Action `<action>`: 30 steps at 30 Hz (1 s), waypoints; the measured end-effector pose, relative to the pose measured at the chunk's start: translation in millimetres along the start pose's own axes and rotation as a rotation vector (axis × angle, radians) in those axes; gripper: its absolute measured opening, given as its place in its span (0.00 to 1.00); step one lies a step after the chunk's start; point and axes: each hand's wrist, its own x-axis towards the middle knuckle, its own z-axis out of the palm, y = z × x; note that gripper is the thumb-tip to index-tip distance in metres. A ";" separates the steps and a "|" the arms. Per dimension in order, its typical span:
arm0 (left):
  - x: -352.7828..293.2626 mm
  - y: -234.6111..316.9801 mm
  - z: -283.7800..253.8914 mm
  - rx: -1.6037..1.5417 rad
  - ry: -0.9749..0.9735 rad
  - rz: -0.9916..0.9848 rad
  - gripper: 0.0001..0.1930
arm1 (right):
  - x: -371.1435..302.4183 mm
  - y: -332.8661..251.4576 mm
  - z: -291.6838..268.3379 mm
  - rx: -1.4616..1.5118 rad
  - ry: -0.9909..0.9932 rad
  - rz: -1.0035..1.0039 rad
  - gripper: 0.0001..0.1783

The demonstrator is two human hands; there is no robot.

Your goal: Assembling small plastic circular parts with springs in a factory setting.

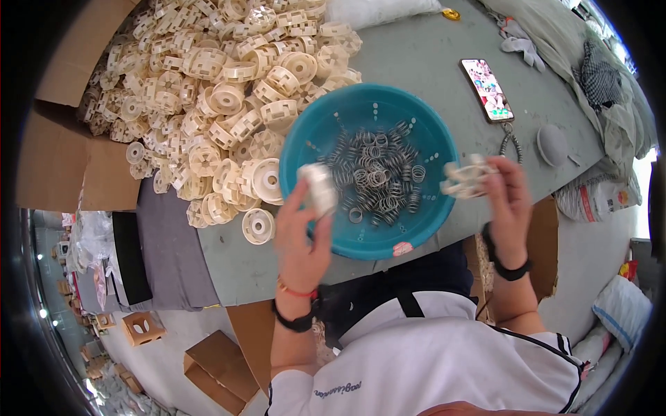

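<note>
My left hand is closed round a cream round plastic part, blurred by motion, at the left rim of a teal basin. At the basin's right rim, my right hand grips a cream slotted plastic part between thumb and fingers. Many small metal coil springs lie heaped inside the basin. Left of it spreads a large pile of cream slotted plastic wheels, one single wheel lying at its near edge.
A lit phone lies on the grey table beyond the basin, with a coiled cord beside it. A grey dome-shaped thing sits at the right. Cardboard boxes stand on the floor, and another box is by the pile.
</note>
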 end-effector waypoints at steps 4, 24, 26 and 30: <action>-70.9 -12.1 -64.6 -0.165 0.166 -0.230 0.08 | -9.1 39.8 -115.7 -0.417 0.300 -0.060 0.12; -39.8 -80.4 -50.3 0.726 -0.107 -0.188 0.27 | 8.1 -16.5 2.4 -0.455 0.015 -0.502 0.13; -43.3 -61.1 -48.8 0.170 0.048 -0.412 0.25 | -1.7 -19.4 5.4 -0.429 -0.046 -0.572 0.13; -18.9 13.3 -44.3 -1.323 0.164 -0.643 0.22 | -13.7 -27.3 23.5 -0.207 -0.232 -0.409 0.15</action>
